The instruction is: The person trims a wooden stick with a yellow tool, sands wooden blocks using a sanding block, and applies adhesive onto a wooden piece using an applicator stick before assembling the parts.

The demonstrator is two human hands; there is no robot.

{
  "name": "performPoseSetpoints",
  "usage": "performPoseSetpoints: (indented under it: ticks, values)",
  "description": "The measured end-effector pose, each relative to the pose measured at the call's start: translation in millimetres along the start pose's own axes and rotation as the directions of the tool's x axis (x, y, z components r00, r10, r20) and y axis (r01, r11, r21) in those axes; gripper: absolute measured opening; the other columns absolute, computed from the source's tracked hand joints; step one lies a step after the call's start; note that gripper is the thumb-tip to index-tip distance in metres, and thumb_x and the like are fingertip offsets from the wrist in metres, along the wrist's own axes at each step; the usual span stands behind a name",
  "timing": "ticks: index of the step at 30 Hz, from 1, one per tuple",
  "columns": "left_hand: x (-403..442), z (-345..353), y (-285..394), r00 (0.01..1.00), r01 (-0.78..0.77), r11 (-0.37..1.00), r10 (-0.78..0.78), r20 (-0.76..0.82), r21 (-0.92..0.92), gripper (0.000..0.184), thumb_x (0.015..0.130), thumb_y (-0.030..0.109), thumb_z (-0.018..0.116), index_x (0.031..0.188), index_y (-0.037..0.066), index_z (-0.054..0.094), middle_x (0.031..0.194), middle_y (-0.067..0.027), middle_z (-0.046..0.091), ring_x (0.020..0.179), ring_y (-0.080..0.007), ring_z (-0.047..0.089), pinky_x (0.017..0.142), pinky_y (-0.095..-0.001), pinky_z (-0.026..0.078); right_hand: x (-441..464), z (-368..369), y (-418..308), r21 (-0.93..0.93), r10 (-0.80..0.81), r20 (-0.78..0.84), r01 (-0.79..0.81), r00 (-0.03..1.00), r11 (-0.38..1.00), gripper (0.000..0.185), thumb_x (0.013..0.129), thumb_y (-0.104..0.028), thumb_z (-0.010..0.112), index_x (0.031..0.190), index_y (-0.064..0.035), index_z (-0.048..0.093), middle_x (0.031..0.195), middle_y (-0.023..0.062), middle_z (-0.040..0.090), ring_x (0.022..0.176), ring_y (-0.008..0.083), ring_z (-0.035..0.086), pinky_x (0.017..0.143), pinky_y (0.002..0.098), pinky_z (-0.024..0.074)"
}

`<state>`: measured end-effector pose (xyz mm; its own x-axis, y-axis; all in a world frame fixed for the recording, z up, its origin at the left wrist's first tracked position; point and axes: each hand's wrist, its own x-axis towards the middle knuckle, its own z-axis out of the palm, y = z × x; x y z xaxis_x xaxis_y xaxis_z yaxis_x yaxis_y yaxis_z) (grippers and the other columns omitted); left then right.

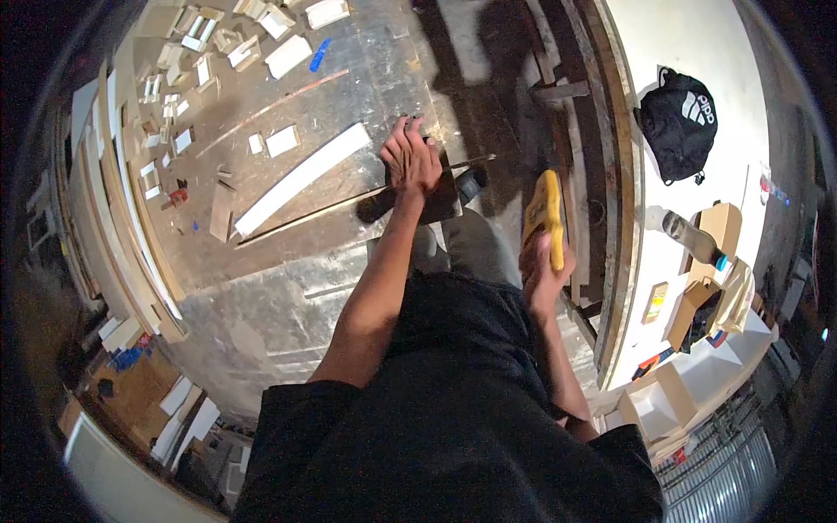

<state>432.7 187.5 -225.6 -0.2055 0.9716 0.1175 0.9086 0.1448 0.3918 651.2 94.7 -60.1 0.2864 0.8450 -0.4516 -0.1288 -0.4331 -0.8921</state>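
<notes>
My left hand (pixel 410 161) lies palm down with its fingers stretched forward, over a thin wooden strip (pixel 305 215). What lies under the palm is hidden. Dark shapes sit around the wrist, one of which looks like a shoe (pixel 472 183). Wrapped around a yellow tool (pixel 547 209), my right hand (pixel 547 270) is at my right side, above the floor. The tool's exact kind cannot be made out. A long white board (pixel 305 179) lies on the worn work surface (pixel 331 113), left of my left hand.
Small wooden box pieces (pixel 200 35) are scattered at the far left. A blue object (pixel 320 55) lies near them. Long boards (pixel 122 192) line the left edge. On the white table (pixel 649 261) at right are a black drawstring bag (pixel 680 126), a bottle (pixel 693 240) and cardboard boxes (pixel 689 314).
</notes>
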Motion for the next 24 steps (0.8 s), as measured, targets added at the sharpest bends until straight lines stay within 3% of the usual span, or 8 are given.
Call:
performPoseSetpoints:
  ticks: [1,3,6,9,10,12,22,24]
  values:
    - [-1.4,6.0,-4.1,0.999,-0.018,0.999,0.019,-0.033,0.033,0.048,0.090,0.026,0.054,0.133,0.007,0.047,0.137,-0.0153,0.044,0.118,-0.0338,0.042,0.100,-0.0468,0.028,-10.9,-3.1,7.7,-0.019,-0.068,0.042,0.069,0.997,0.997,0.030,0.099,-0.031,0.060,0.080,-0.0085,0.054,0.062,-0.0050,0.047,0.049,0.0043,0.041,0.043,0.0224,0.0297]
    - [0.4,7.4,-1.7,1.000,-0.015,0.997,0.017,-0.026,0.070,0.047,0.090,0.030,0.055,0.131,0.008,0.049,0.136,-0.0118,0.045,0.114,-0.0314,0.043,0.098,-0.0453,0.029,-23.2,0.6,10.4,-0.098,-0.001,0.114,0.012,0.993,0.995,0.028,0.098,-0.030,0.061,0.088,-0.0042,0.059,0.071,-0.0051,0.049,0.064,0.0050,0.044,0.056,0.0232,0.0358]
    - [1.6,8.9,-2.3,1.000,0.007,0.980,-0.003,-0.022,0.198,0.047,0.089,0.034,0.059,0.129,0.012,0.050,0.136,-0.0077,0.046,0.114,-0.0286,0.045,0.095,-0.0434,0.033,-27.9,9.9,13.1,-0.174,0.064,0.230,-0.024,0.971,0.984,0.029,0.098,-0.029,0.061,0.090,-0.0020,0.060,0.074,-0.0037,0.052,0.068,0.0067,0.045,0.059,0.0243,0.0375]
    - [0.2,5.1,-0.9,1.000,-0.002,0.978,0.002,0.004,0.208,0.050,0.086,0.032,0.066,0.129,0.014,0.050,0.136,-0.0060,0.046,0.114,-0.0275,0.047,0.093,-0.0440,0.034,-32.0,14.5,17.4,-0.187,0.146,0.305,-0.091,0.941,0.978,0.028,0.098,-0.029,0.061,0.093,-0.0014,0.060,0.074,-0.0034,0.051,0.069,0.0068,0.045,0.059,0.0248,0.0374]
    - [1.5,2.9,-0.2,1.000,-0.002,0.978,0.001,0.004,0.207,0.050,0.086,0.032,0.066,0.129,0.014,0.050,0.136,-0.0060,0.046,0.114,-0.0275,0.047,0.093,-0.0440,0.034,-31.8,13.8,16.0,-0.256,0.080,0.335,0.009,0.939,0.967,0.030,0.097,-0.030,0.062,0.094,-0.0003,0.059,0.074,-0.0036,0.049,0.070,0.0076,0.043,0.060,0.0255,0.0377]
    - [0.2,8.4,-4.2,0.999,0.029,0.994,-0.031,0.021,0.109,0.050,0.084,0.030,0.070,0.128,0.015,0.050,0.135,-0.0067,0.046,0.115,-0.0281,0.046,0.095,-0.0459,0.033,-33.1,15.2,15.8,-0.257,0.111,0.334,-0.023,0.936,0.966,0.031,0.097,-0.032,0.061,0.094,-0.0009,0.059,0.073,-0.0039,0.049,0.068,0.0076,0.042,0.059,0.0255,0.0360]
    - [0.6,9.4,-16.4,0.996,0.064,0.995,-0.069,0.056,0.082,0.054,0.081,0.028,0.075,0.127,0.017,0.050,0.137,-0.0018,0.045,0.119,-0.0267,0.046,0.096,-0.0453,0.033,-32.2,28.2,4.6,-0.287,0.043,0.351,0.064,0.935,0.956,0.034,0.095,-0.032,0.065,0.087,-0.0010,0.056,0.067,-0.0018,0.047,0.065,0.0088,0.041,0.057,0.0284,0.0372]
    - [0.4,11.2,-18.2,0.996,0.059,0.994,-0.064,0.057,0.092,0.054,0.081,0.029,0.076,0.127,0.017,0.051,0.137,-0.0016,0.045,0.118,-0.0266,0.047,0.095,-0.0451,0.033,-31.5,24.3,3.5,-0.352,0.096,0.365,0.041,0.926,0.935,0.034,0.095,-0.033,0.065,0.087,-0.0011,0.056,0.067,-0.0006,0.048,0.065,0.0094,0.041,0.057,0.0292,0.0376]
